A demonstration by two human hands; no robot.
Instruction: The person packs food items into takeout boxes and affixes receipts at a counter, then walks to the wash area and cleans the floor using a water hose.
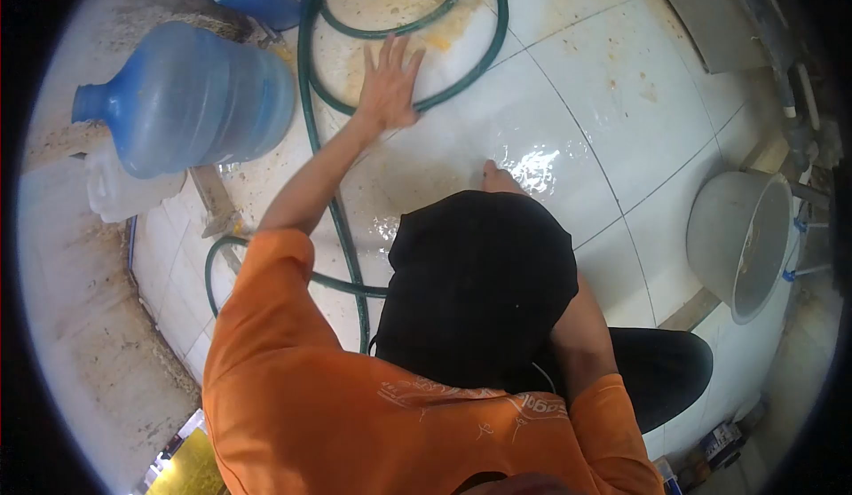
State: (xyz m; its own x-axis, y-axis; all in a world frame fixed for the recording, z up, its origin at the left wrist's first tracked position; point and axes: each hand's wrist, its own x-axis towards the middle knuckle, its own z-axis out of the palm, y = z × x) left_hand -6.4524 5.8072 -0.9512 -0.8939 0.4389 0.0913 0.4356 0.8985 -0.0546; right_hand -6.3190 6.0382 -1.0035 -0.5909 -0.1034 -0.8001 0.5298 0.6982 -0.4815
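Green hose (306, 69) loops by the open left hand (389, 82); right hand hidden, state unclear.

- Shirt (293, 406): we note plain bright orange cloth, short sleeves.
- Print (497, 397): we see pale lettering and line drawing across the front; not fully legible.
- Legwear (479, 286): we record black, loose, unpatterned cloth.
- Cord (543, 376): thin, pale, near the waist.
- Left hand (388, 87): bare, no glove.
- Foot (501, 179): bare toes visible.
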